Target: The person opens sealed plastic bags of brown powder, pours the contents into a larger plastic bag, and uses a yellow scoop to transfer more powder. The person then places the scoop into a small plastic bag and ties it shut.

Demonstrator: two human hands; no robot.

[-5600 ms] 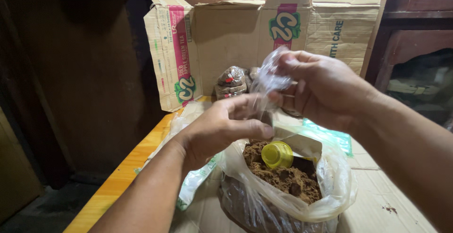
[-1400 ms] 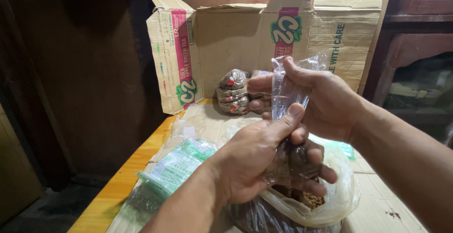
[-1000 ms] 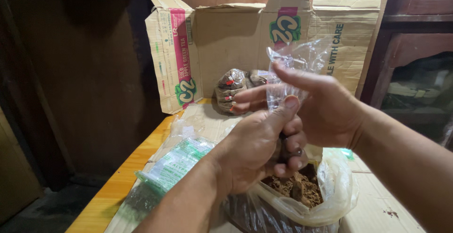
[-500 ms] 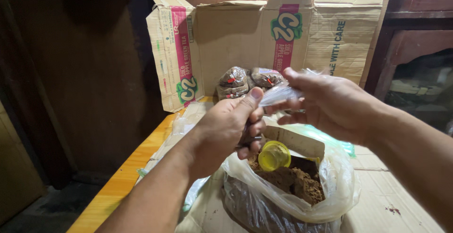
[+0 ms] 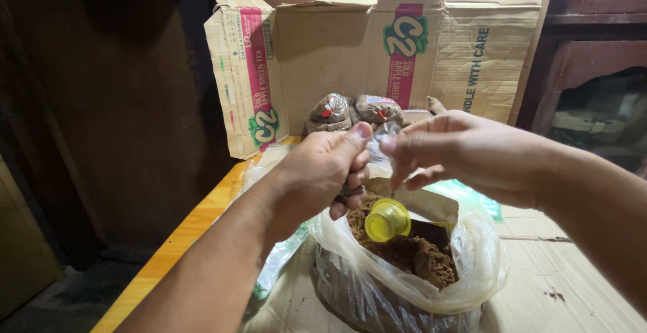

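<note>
Both hands had dropped lower, meeting above the big sack (image 5: pixel 411 286) of brown powder. Left hand (image 5: pixel 323 171) was fisted around a small clear bag (image 5: pixel 385 134); right hand (image 5: pixel 465 151) pinched its top. A loose pinch could probably spill powder beside the yellow cup (image 5: pixel 386 220).

Bare forearms, sleeveless, no jewellery
</note>
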